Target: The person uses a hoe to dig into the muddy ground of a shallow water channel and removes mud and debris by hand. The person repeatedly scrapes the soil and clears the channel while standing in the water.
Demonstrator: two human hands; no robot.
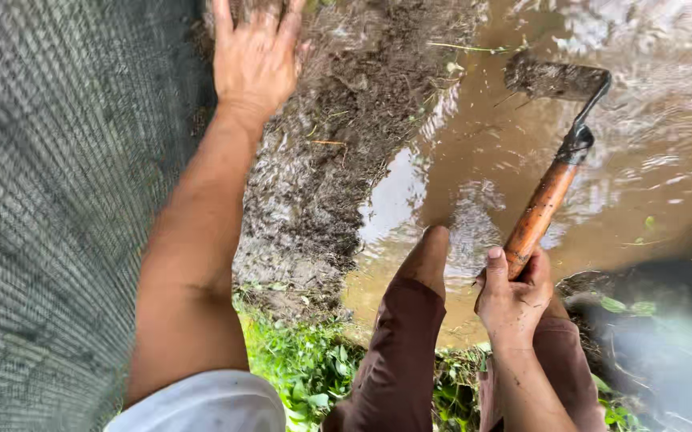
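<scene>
Muddy bank (338, 160): our left hand (254, 56) presses flat, fingers spread, for support; right hand (514, 300) grips hoe (550, 192) over water (650, 176).

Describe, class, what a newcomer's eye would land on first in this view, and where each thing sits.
First comes the brown muddy water filling the upper right. In it stands a hoe with an orange wooden handle, held at its lower end by the right hand. At top centre, the left hand presses flat on a wet mud bank, beside grey mesh on the left.
</scene>
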